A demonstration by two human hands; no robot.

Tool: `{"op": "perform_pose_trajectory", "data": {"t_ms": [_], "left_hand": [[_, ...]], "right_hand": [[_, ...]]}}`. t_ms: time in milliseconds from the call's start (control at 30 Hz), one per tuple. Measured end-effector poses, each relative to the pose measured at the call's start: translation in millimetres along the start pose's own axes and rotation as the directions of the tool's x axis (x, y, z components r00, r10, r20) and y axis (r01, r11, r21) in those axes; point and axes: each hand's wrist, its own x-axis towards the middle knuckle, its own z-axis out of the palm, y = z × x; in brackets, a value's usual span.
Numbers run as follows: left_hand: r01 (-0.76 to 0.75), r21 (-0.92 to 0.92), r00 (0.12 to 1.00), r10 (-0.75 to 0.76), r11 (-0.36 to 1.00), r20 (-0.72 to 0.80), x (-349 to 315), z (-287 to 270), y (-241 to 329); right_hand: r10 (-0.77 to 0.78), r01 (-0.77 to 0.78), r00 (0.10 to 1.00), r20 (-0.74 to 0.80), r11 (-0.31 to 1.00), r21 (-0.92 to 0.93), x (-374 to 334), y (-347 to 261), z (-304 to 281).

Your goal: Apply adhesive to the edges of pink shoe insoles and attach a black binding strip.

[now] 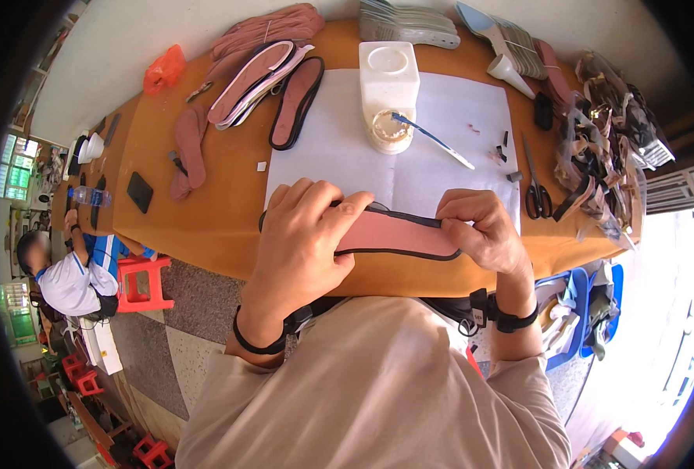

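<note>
Held crosswise in front of me is a pink insole (pixel 398 233) with a black edge strip. My left hand (pixel 304 230) covers its left part, fingers lying over the top and closed on it. At the right end, my right hand (pixel 480 227) pinches the insole's upper edge between thumb and fingers. Beyond it, on a white sheet (pixel 456 102), stands a white plastic glue container (pixel 390 78). Across its open mouth rests a blue-and-white brush (pixel 433 141). A finished-looking pink insole with black edging (pixel 297 102) lies left of the container.
More edged insoles (pixel 253 82) and pink pieces (pixel 191 144) lie at left, near a phone (pixel 139 191). Black scissors (pixel 536 191) and bagged scraps (pixel 597 156) are at right. Stacked grey pieces (pixel 409 27) stand along the back. Another person (pixel 73 273) sits far left.
</note>
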Motion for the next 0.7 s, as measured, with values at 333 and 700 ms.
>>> {"op": "perform_pose_trajectory", "data": {"t_ms": [333,700], "left_hand": [[-0.049,-0.039,0.997,0.051,0.998,0.051,-1.1,9.4,5.7],[-0.066,-0.038,0.994,0.069,0.997,0.079,-4.9,16.1,5.2]], "right_hand": [[0.012,-0.004,0.988,0.155,0.999,-0.053,5.6,-6.2,11.0],[-0.023,0.042,0.983,0.180,0.994,-0.099,7.6,-4.1,16.6]]}}
